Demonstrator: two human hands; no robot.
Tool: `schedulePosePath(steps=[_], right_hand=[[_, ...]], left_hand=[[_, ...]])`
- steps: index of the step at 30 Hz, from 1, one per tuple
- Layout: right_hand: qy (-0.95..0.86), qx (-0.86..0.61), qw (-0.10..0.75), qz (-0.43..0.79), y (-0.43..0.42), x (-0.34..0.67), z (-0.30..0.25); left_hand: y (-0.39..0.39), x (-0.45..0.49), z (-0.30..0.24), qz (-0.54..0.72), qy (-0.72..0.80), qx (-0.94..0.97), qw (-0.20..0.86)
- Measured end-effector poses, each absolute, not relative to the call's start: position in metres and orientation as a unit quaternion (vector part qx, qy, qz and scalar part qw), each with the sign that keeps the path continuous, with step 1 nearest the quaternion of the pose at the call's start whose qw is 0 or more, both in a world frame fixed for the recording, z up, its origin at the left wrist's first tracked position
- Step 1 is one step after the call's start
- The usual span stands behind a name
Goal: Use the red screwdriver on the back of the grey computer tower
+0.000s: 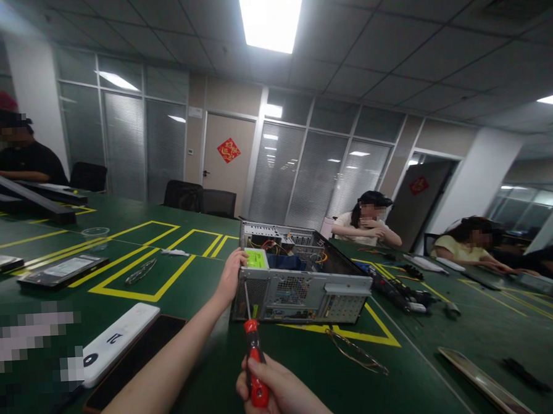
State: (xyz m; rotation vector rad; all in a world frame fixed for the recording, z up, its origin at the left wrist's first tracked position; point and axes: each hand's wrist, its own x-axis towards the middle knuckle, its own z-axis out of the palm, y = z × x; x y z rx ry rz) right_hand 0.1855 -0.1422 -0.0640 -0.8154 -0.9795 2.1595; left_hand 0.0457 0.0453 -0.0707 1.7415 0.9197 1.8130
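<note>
An open desktop computer case lies on the green table with its rear panel towards me. Inside it sits a power supply with a bright green label, next to coloured cables. My left hand grips the case's left edge beside the power supply, its fingers bent over the top. In my right hand is a red and black screwdriver, held by the handle with the shaft pointing up and away. The screwdriver's tip is at the perforated left part of the rear panel; whether it touches a screw is too small to tell.
Left of my arm lie a white power bank, a dark phone-like slab and a hard drive. Loose cables lie before the case, more parts to its right. Several people sit around the table.
</note>
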Motion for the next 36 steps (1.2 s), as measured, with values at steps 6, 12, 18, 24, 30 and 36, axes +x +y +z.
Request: schedulePosePath(steps=[6, 12, 18, 24, 30, 36], right_hand=[[-0.363, -0.287, 0.32, 0.826, -0.14, 0.191, -0.065], [-0.349, -0.282, 0.323, 0.834, -0.141, 0.191, -0.061], [-0.333, -0.275, 0.326, 0.841, -0.141, 0.194, -0.061], [-0.319, -0.272, 0.334, 0.844, -0.138, 0.196, -0.066], [-0.307, -0.259, 0.31, 0.862, -0.14, 0.2, -0.054], [-0.327, -0.23, 0.276, 0.874, -0.142, 0.202, -0.048]], left_hand=[[0.046, 0.046, -0.071, 0.657, 0.33, 0.638, 0.227], [0.045, 0.045, -0.07, 0.656, 0.333, 0.638, 0.227], [0.045, 0.045, -0.07, 0.657, 0.333, 0.636, 0.232], [0.048, 0.046, -0.072, 0.662, 0.334, 0.628, 0.236], [0.047, 0.046, -0.072, 0.662, 0.334, 0.631, 0.23], [0.047, 0.046, -0.071, 0.666, 0.336, 0.625, 0.232]])
